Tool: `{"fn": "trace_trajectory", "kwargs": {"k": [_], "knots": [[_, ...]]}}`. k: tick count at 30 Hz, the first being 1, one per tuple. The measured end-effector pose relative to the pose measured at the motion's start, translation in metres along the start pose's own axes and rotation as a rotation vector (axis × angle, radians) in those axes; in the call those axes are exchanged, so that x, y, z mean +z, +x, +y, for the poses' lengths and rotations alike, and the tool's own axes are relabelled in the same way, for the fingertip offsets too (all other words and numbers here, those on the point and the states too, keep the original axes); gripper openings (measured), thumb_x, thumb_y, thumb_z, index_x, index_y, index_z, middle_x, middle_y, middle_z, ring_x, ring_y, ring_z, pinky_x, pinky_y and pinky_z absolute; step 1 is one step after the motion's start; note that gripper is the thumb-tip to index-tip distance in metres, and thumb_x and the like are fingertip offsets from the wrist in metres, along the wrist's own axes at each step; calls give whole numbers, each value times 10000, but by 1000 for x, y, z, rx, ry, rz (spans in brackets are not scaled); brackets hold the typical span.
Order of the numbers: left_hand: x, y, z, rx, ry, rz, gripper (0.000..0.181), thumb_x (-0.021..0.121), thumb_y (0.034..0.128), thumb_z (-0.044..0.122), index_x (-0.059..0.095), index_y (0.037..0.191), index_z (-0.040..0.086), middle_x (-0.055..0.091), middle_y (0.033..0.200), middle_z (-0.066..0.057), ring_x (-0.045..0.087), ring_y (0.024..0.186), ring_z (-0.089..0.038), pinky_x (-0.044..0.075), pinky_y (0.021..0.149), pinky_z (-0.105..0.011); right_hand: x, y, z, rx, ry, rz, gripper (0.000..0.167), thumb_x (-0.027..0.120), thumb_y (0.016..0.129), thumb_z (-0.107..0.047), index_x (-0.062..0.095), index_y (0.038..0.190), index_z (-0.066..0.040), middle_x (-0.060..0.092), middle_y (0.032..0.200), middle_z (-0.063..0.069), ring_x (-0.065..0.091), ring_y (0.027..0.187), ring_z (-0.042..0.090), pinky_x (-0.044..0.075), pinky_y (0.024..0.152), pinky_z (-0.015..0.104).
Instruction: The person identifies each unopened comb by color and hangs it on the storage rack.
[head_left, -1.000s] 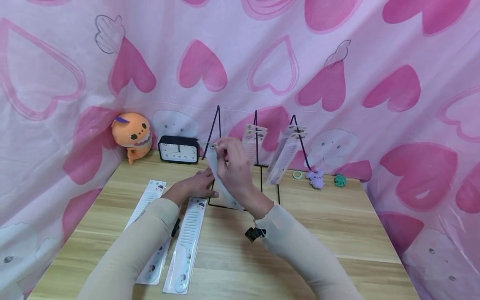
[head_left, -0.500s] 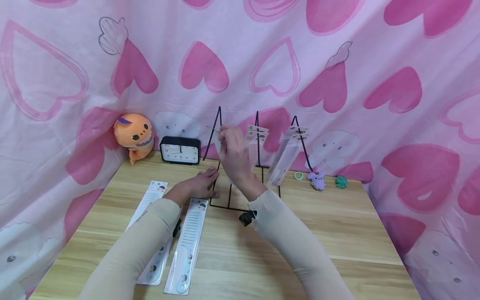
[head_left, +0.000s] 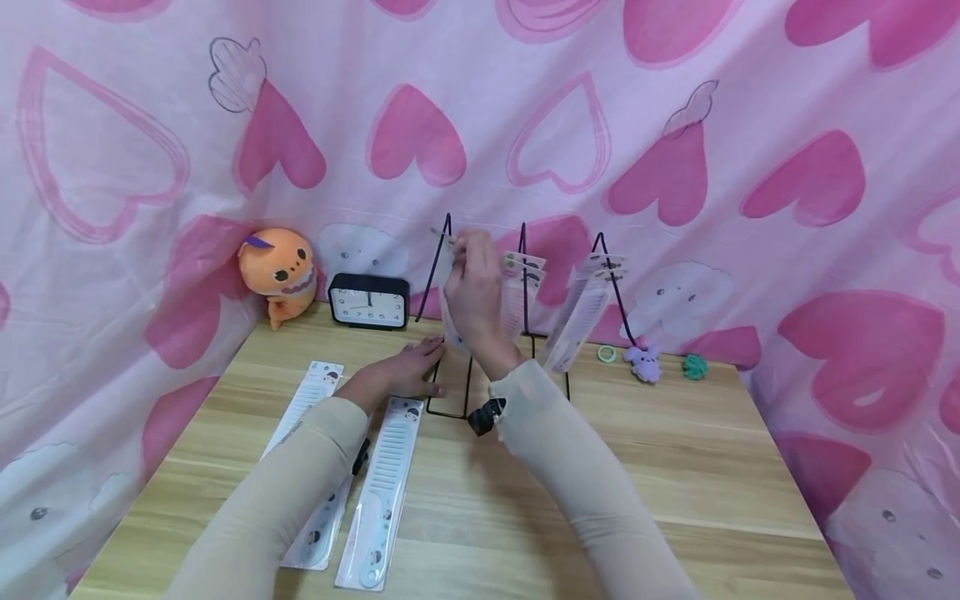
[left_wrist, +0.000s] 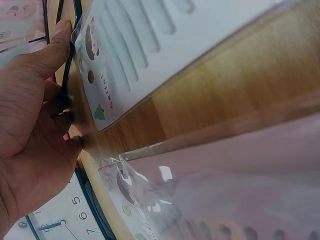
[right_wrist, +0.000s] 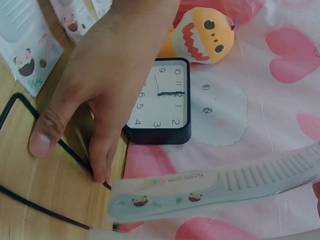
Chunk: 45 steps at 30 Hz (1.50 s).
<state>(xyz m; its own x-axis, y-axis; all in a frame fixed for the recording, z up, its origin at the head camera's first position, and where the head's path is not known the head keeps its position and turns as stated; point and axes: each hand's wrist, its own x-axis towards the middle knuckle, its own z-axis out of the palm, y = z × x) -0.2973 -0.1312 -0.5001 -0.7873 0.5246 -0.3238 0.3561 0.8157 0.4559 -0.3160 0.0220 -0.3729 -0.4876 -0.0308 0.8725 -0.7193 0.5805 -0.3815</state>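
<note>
The right hand (head_left: 475, 287) has risen, lifting the comb (right_wrist: 210, 192) near the tip of the left prong (head_left: 432, 268). Its grip pinches the comb's upper end. The left hand (head_left: 408, 368), fingers extended, touches the rack (head_left: 447, 415) base.

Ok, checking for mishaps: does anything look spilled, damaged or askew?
Nothing looks spilled or damaged. In the right wrist view, the packaged comb in the right hand looks bowed rather than straight, perhaps lens distortion.
</note>
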Motion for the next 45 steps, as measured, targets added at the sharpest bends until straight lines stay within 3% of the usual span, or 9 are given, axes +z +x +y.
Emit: {"fn": "trace_trajectory", "kwargs": {"k": [8,18,24,31,35,40,45], "knots": [[1,2,-2,12,-22,0,956,688,1088,472,179,1760,20,42,1873,-183,7,1749,-388,58,1437,-570,4,4,6,105,-60,-17,205,556,938,162,609,1003,-26,656,1078,144,660,1065,318,546,929,443],[-3,-3,4,8,-9,11,958,683,1093,473,171,1760,14,33,1874,-180,20,1752,-369,67,1437,-567,4,4,8,81,-67,-34,212,584,953,144,657,1054,-27,664,1142,135,655,1149,322,529,1020,464],[-3,-5,5,1,-5,13,935,694,1093,419,183,1753,-2,31,1872,-191,61,1744,-394,99,1422,-620,2,-1,9,-10,-83,-72,255,595,978,150,682,1158,-8,670,1320,154,658,1252,325,556,1119,445],[-3,-1,3,12,12,9,971,702,1083,465,185,1750,-16,47,1867,-214,26,1749,-391,59,1431,-598,-5,-10,3,-208,-132,-69,368,584,999,141,646,1333,-3,599,1519,236,576,1446,404,485,1284,435],[-1,1,3,1,-51,16,1010,731,1063,462,119,1786,109,1,1881,-152,0,1748,-396,44,1420,-642,-15,-21,-5,-314,-177,-105,436,590,987,147,618,1396,0,582,1566,244,525,1521,426,381,1367,448],[-2,-1,2,7,-135,44,993,766,1049,433,129,1799,298,-25,1895,-53,3,1747,-410,27,1399,-697,-29,-45,-14,-428,-225,-189,448,647,1007,60,606,1450,9,595,1587,240,551,1518,412,338,1383,507],[-7,-5,5,24,-98,45,917,764,1051,419,250,1780,201,108,1886,-80,84,1747,-392,88,1412,-665,-43,-65,-14,-468,-164,-238,596,732,985,-29,542,1543,56,574,1610,251,552,1520,413,383,1359,527]]}}
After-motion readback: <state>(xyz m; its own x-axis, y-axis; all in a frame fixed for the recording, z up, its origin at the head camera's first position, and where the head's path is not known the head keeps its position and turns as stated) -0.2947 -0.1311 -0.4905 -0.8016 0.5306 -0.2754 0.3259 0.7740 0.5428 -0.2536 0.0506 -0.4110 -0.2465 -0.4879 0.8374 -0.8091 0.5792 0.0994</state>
